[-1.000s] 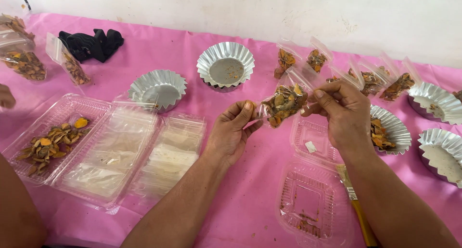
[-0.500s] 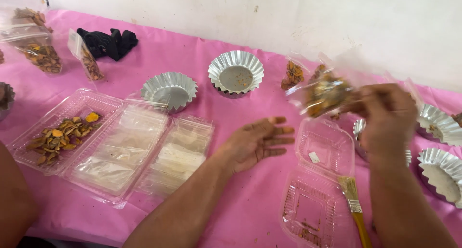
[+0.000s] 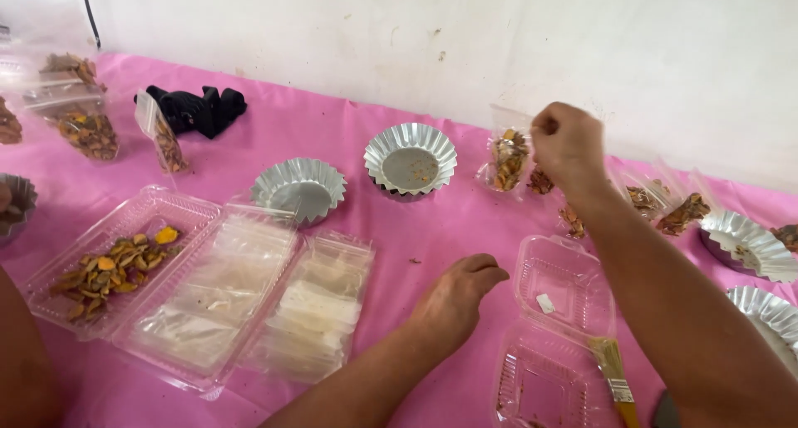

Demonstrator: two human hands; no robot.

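Observation:
My right hand [image 3: 567,144] is raised at the back of the pink table, fingers pinched at the top corner of a small clear bag of dried orange-brown slices [image 3: 506,159]. That bag stands upright by the white wall, beside other filled bags [image 3: 665,208]. My left hand [image 3: 460,293] rests on the pink cloth [image 3: 416,228] with its fingers curled and nothing in it, just left of an open clear clamshell box [image 3: 562,288].
Two foil cups [image 3: 410,160] [image 3: 299,189] sit mid-table, with more [image 3: 744,238] at the right. A clear tray of dried slices [image 3: 112,262] and stacks of empty bags [image 3: 312,303] lie left. A brush [image 3: 613,378] lies front right. A black object [image 3: 198,108] lies far left.
Both hands held the filled bag a second ago. My left hand let go and dropped to the cloth; my right hand carried the bag back and stood it by the wall.

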